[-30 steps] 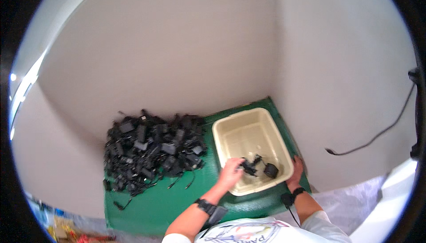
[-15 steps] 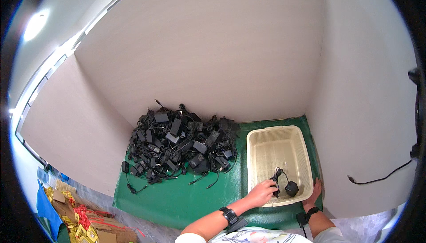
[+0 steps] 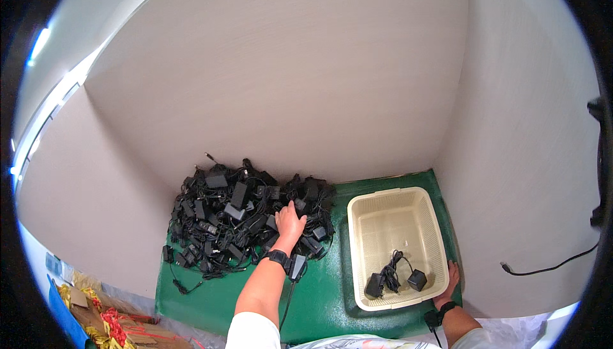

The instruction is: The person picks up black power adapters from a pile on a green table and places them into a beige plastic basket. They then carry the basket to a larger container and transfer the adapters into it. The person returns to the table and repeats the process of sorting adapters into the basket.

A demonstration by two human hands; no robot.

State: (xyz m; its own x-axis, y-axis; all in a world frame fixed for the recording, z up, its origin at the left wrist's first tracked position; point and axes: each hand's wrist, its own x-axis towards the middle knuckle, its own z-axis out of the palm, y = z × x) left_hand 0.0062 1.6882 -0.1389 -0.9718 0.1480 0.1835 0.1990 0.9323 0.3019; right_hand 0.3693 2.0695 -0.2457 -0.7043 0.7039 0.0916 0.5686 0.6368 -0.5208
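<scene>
A big heap of black power adapters with tangled cables (image 3: 236, 221) lies on the left half of a green table (image 3: 325, 298). My left hand (image 3: 290, 221) rests on the heap's right side with its fingers spread over the adapters and grips nothing that I can see. One loose adapter (image 3: 297, 266) lies just beside my left wrist, its cable trailing toward me. To the right stands a cream plastic basket (image 3: 364, 247) holding two black adapters (image 3: 396, 280) and a cable. Flat on the table at the basket's near right corner lies my right hand (image 3: 451, 279).
Pale walls close the table in at the back and on both sides. A black cable (image 3: 549, 266) runs along the right wall. Cardboard, red string and a blue item (image 3: 96, 317) lie below the table's left end.
My left hand has left the basket and moved left onto the heap. The adapters stay in the basket. My right hand remains by the basket's corner. The view has shifted left.
</scene>
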